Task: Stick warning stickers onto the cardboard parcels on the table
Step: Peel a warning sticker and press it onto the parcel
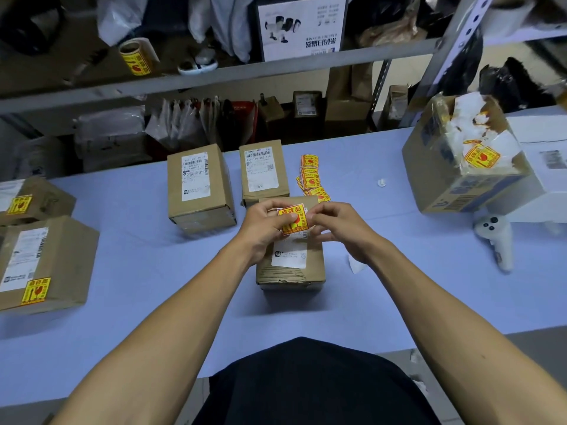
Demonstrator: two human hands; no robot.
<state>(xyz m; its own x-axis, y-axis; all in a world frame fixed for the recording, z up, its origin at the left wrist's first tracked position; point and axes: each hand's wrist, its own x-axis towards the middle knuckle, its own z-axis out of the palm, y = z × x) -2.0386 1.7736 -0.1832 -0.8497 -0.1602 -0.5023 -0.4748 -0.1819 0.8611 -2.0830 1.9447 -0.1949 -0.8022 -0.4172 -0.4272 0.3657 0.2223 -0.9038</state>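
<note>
at the far left of the table (129, 271), two parcels already carrying stickers (46, 262) are seen. two unstickered parcels (199, 185) are set behind the centre. a yellow warning sticker (293, 219) is pinched at its left edge by the left hand (265, 228) and at its right edge by the right hand (334, 230), above the nearest parcel (291, 265). loose stickers (310, 176) are scattered just behind. an open carton (460, 161) is placed at right.
</note>
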